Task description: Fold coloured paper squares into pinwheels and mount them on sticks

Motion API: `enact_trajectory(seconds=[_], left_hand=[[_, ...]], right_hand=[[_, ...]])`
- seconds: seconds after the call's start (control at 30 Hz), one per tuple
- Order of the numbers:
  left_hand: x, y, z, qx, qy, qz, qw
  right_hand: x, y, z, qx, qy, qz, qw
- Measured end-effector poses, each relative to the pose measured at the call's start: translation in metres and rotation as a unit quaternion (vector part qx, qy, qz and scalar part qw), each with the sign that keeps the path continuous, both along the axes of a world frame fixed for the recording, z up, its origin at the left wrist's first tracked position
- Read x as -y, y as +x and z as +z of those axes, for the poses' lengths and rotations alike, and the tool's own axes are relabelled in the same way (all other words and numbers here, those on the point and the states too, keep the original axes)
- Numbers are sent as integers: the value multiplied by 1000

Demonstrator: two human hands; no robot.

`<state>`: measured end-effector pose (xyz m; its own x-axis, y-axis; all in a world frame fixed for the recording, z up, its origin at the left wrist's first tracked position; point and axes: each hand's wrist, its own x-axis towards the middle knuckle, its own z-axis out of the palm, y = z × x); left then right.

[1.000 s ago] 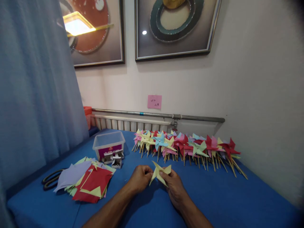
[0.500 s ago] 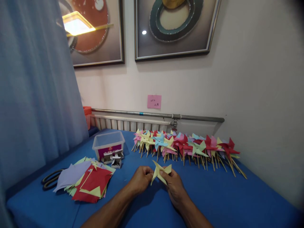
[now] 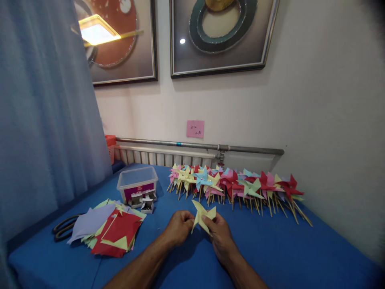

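Note:
A pale yellow paper pinwheel is held above the blue cloth, its blades folded in toward the middle. My right hand grips it from the right, with the thumb pressed on its centre. Close to its left blade, my left hand is closed in a pinch; whatever lies between those fingertips is hidden. No stick shows on this pinwheel. Left of my hands lies a loose pile of coloured paper pieces, red, lilac, green and yellow. Black-handled scissors are partly under the pile.
Finished pinwheels on sticks lie in a long row at the back. A clear plastic tub stands back left, with small open boxes of tiny items before it. A blue curtain hangs at left; a pipe runs along the wall.
The yellow pinwheel has shifted very slightly upward and tilted a little in my right hand. My left hand keeps its pinch beside it; the rest looks the same.

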<state>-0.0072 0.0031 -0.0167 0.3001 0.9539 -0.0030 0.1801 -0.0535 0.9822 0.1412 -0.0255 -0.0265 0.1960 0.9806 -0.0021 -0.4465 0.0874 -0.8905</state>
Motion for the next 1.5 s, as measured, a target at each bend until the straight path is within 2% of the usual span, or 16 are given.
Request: enact_trajectory(seconds=[0.4,0.67,1.0,1.1,1.23,1.3,1.4,1.5], left_hand=[[3,0,3,0,-4,-8,1000],[0,3,-5,3,16,-3,1000],[-4,-4,-5,-33,7,-10,999],[-4,-8,-4,-88,54,-7,995],[1,-15,4,-184,167,-2,969],[2,-16,5,-208,191,-5,959],[1,-13,-1,-207,166,-27,964],[-3,-9,-8,-140,97,-29,985]], right_hand=[[0,0,-1,-16,-12,-2,1000],[-3,1,-5,1,-3,-7,1000],[-8,11,0,34,4,-48,998],[-9,16,4,44,13,-70,997],[-11,22,4,60,24,-99,993],[-12,23,2,61,26,-102,993],[-12,22,3,60,22,-95,993],[-11,25,9,43,22,-95,994]])
